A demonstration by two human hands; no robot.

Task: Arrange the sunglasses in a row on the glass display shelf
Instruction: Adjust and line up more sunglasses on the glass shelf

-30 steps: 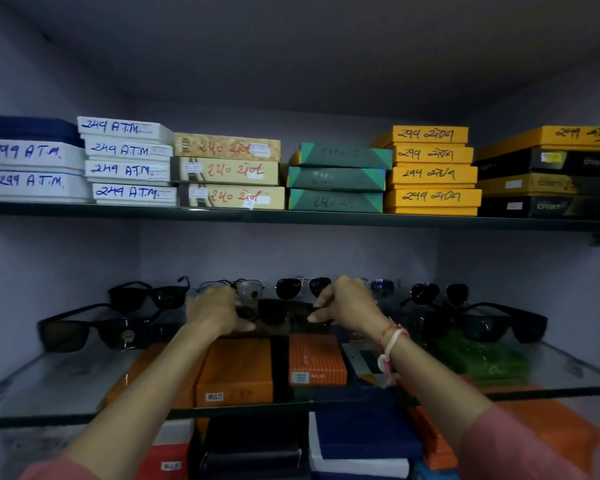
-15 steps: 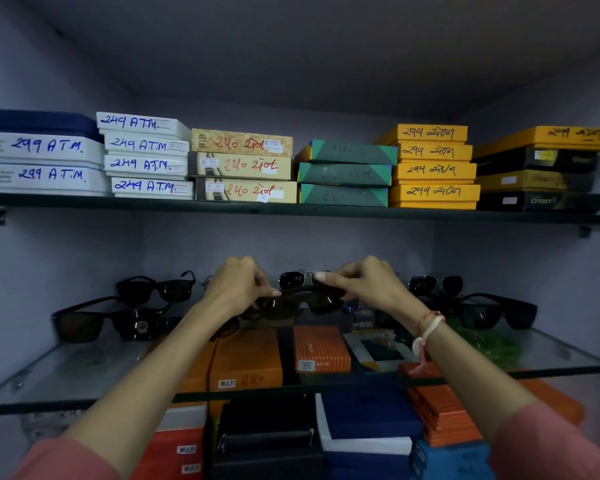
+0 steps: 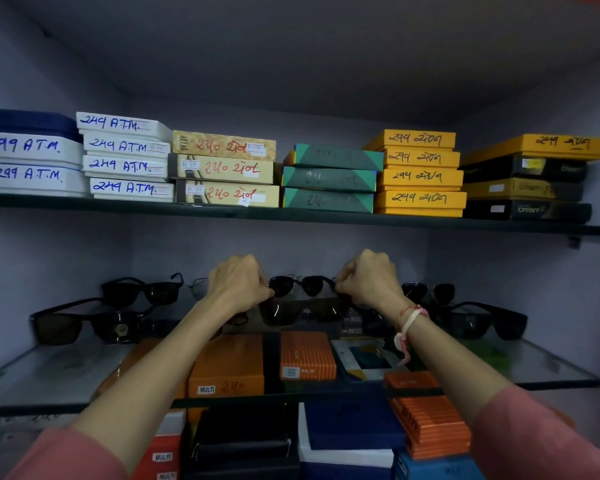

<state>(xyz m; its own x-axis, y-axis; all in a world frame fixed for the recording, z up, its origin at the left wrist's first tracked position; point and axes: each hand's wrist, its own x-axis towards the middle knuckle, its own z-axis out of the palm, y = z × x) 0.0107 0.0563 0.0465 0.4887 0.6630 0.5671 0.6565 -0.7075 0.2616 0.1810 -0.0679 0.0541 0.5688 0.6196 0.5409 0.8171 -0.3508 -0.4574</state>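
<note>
At frame centre, left hand (image 3: 238, 284) and right hand (image 3: 368, 280) each pinch an end of dark sunglasses (image 3: 302, 308) above the glass shelf (image 3: 32, 379); other pairs (image 3: 84, 322) flank them; bare glass shows lower left and right; stacked boxes (image 3: 222, 168) fill the upper shelf.

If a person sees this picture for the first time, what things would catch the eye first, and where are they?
First, the two hands, left hand and right hand, meeting at the centre and gripping a pair of dark sunglasses by its ends, above the glass shelf. Next, the bright stacks of handwritten boxes on the upper shelf, especially the yellow boxes right of centre. More sunglasses stand along the glass shelf on both sides, such as the black pair at far left.
</note>
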